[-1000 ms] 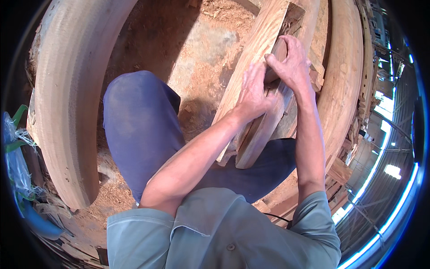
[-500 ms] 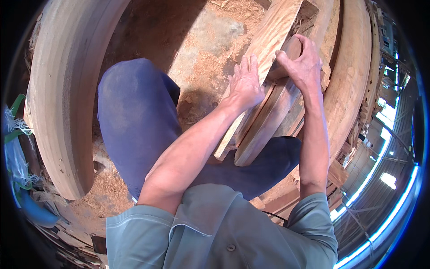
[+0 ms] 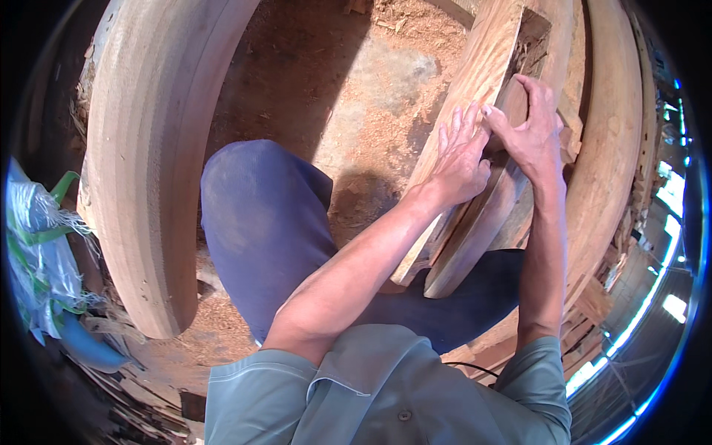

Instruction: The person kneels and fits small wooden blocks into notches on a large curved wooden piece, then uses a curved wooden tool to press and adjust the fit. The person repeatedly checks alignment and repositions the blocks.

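My left hand [image 3: 461, 159] lies with its fingers stretched along a pale, grainy plank [image 3: 483, 65], its fingertips close to my right thumb. Thumb and bent fingers of my right hand [image 3: 532, 139] hold a squared wooden block [image 3: 509, 104] against the plank's right side. Part of the block is hidden under that hand. Below the hands, a darker board [image 3: 469, 245] runs alongside the plank, and both lower ends lie over my bent leg. Above the block, a rough hollow [image 3: 532, 35] shows in the wood.
A large curved timber [image 3: 144, 163] stands to the left, and another long rounded timber [image 3: 604, 159] runs on the right. Shavings cover the ground [image 3: 386, 96] beyond my raised knee [image 3: 259, 196]. Torn plastic sacking [image 3: 44, 252] lies at the far left.
The whole view has shifted, so things sit further right and lower. My left hand has slid up the plank, closer to my right hand, which still holds the block.
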Motion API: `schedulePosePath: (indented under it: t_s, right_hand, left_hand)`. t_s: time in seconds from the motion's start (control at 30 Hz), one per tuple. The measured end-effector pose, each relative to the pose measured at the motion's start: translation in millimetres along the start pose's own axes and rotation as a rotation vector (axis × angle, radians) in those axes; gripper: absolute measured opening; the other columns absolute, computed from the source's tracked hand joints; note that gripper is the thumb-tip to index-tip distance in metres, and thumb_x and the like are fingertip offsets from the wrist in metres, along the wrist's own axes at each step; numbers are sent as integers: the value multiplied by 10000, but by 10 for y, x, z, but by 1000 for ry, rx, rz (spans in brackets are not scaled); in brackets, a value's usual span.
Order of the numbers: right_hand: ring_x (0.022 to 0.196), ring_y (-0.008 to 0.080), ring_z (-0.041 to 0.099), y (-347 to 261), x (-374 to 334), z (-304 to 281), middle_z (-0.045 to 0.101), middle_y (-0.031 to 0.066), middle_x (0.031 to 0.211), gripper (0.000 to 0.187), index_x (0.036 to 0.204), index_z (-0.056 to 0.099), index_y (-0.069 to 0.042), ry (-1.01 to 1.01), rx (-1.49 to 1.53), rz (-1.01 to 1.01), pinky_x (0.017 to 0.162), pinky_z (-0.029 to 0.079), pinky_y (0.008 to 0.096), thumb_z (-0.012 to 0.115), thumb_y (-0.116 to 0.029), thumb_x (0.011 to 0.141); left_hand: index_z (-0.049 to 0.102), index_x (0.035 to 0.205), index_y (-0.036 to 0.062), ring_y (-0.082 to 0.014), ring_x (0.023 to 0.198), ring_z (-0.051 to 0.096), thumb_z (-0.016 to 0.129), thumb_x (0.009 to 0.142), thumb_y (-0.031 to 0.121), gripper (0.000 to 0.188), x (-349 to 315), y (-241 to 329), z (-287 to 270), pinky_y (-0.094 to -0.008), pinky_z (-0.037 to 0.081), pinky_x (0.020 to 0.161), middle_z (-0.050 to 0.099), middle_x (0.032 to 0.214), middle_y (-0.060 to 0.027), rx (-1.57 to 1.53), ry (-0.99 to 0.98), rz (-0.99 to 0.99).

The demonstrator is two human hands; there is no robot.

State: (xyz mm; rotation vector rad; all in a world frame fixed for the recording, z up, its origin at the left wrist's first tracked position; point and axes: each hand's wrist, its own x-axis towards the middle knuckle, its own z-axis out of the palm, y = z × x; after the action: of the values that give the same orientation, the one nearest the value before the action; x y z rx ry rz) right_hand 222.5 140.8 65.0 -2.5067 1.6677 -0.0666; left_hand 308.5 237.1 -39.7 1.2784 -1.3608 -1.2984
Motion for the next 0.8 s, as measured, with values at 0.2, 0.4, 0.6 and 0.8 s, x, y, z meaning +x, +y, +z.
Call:
schedulePosePath:
  t_s: [0.2, 0.4, 0.6, 0.8]
  right_hand:
    - [1383, 362, 399, 400, -178, 97, 380, 172, 1495, 1167, 1503, 334, -70, 89, 247, -207, 1145, 308, 493, 848, -607, 603]
    - [1385, 394, 379, 270, -94, 260, 338, 227, 1510, 1347, 1517, 248, -7, 256, 321, -248, 1137, 337, 493, 933, -520, 475]
    - [1400, 406, 366, 6, -250, 381, 365, 229, 1513, 1168, 1471, 359, -9, 529, 236, -216, 1140, 303, 528, 930, -458, 556]
    - [1411, 381, 387, -67, -172, 280, 437, 186, 1498, 788, 1338, 569, -82, 376, 13, -64, 1094, 323, 535, 895, -255, 641]
  left_hand:
    - [78, 1593, 77, -455, 1511, -30, 577, 869, 158, 883, 61, 23, -50, -527, -2, 1218, 34, 1631, -270, 11, -86, -73]
    - [71, 1593, 78, -440, 1514, -54, 620, 899, 190, 892, 36, 44, -73, -523, 16, 1224, 7, 1640, -241, 71, -141, -108]
    - [82, 1608, 153, -451, 1512, -53, 589, 873, 130, 894, 35, 28, -42, -574, 0, 1205, 5, 1645, -227, 25, -92, -87]
    - [116, 1603, 142, -449, 1511, -70, 594, 879, 140, 867, 36, -12, -65, -567, -29, 1202, -17, 1646, -229, -4, -121, -60]
